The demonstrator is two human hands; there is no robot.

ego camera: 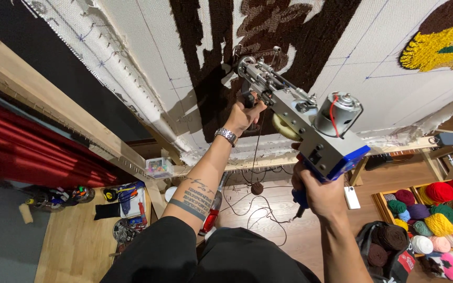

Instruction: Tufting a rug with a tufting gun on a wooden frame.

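Stretched canvas (148, 47), gun's needle (238, 62) hidden

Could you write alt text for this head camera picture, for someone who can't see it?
A person presses a metal tufting gun against a stretched white cloth, filling in dark brown yarn; the right hand grips its blue handle, the left hand steadies its front. Balls of coloured yarn lie in crates on the wooden floor below.

Balls of yarn (439, 209) in red, yellow, green, purple and pink are filling wooden crates at the floor's right edge. A red curtain (22, 152) is hanging at left, with tools (124, 202) lying scattered on the wooden floor (74, 241) nearby.
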